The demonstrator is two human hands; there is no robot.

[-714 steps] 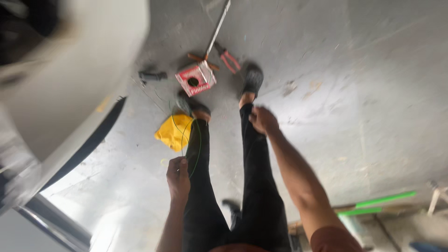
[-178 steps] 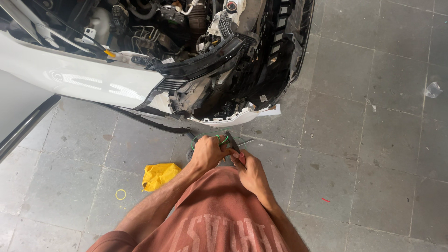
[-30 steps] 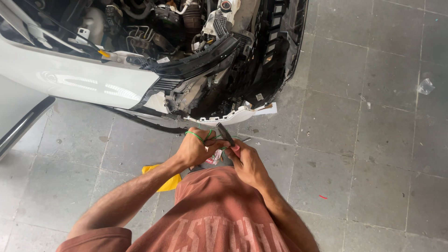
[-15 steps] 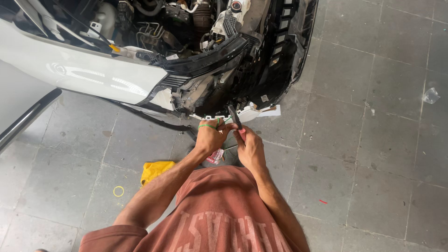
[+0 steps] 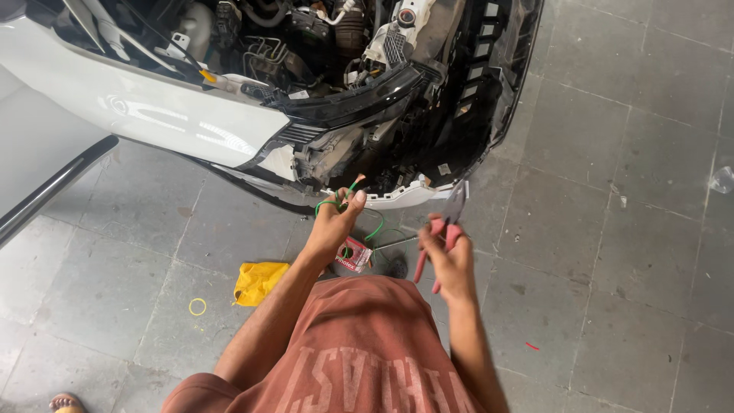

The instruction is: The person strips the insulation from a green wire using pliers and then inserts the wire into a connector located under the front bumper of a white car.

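The left hand [image 5: 333, 223] pinched a green wire [image 5: 339, 200], bare end pointing up toward the car's front. Just to its right, the right hand [image 5: 449, 258] gripped red-handled pliers [image 5: 443, 232], jaws upward, apart from the wire.

The wire [image 5: 330, 205] is green, with a bare copper-coloured tip. The pliers [image 5: 442, 233] have red handles and grey jaws. The car's body panel [image 5: 145, 107] is white, its trim black. A cloth [image 5: 258, 280] is yellow. The floor tiles [image 5: 627, 229] are grey.
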